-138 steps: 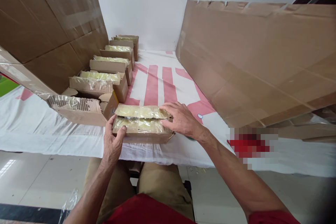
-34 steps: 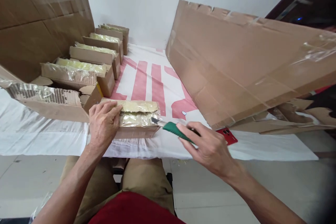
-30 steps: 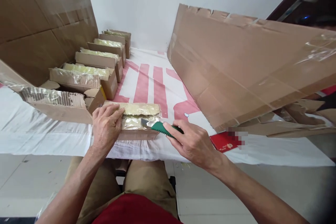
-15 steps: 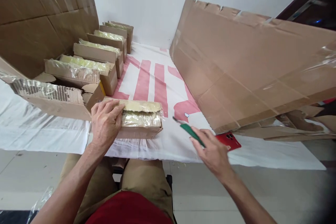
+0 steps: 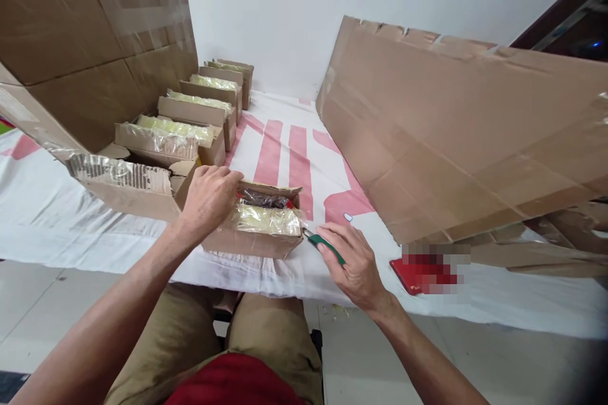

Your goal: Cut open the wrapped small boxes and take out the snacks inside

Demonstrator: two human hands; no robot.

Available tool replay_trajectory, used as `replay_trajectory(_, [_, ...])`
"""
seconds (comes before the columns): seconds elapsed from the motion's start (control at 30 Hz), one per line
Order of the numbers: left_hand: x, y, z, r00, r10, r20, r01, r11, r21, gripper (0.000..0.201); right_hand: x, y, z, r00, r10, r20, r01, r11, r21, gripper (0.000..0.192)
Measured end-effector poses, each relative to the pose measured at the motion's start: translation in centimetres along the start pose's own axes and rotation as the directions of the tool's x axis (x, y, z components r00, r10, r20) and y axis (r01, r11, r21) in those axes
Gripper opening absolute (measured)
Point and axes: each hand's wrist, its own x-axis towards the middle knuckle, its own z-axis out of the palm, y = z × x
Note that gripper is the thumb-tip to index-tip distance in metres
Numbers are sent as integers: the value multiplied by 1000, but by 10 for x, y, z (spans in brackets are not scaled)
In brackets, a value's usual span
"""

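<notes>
A small cardboard box [image 5: 256,245] lies near the front edge of the table, its top parted. Inside it dark and red packaging shows under clear film, behind a front flap [image 5: 266,220] covered in yellowish tape. My left hand [image 5: 209,195] is curled over the box's back left edge, gripping the raised back flap [image 5: 275,190]; its fingertips are hidden. In my right hand [image 5: 354,266] is a green utility knife [image 5: 327,247], held closed in the fingers. The blade points left, close to the box's right end.
More small boxes [image 5: 194,107] stand in a row at the left, several with yellowish taped tops. Behind them rises a large cardboard panel [image 5: 156,31]. Another large cardboard piece [image 5: 451,133] leans at the right. A red phone [image 5: 413,275] lies by the table's front edge.
The back flap has been lifted, exposing the box's contents. My left hand has shifted along it, and my right hand has brought the knife left, to the box's right end.
</notes>
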Motion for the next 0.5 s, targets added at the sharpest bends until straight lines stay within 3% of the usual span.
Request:
replay_trajectory(0.07, [10,-1,-3,998,-30,51,30,1000,-1,36,30,-21,0,997,-76,17,75,995,63,28])
replay_trajectory(0.17, [20,0,-8,994,-73,84,73,997,9,39,69,-39,15,975,-159,153,156,987,34,30])
replay_trajectory(0.33, [30,5,-5,992,-128,14,126,987,96,31,97,-44,40,905,-97,414,149,984,-95,38])
replay_trajectory(0.5, [37,6,2,985,-160,-60,163,986,40,43,95,-53,26,930,-96,354,146,982,-117,30])
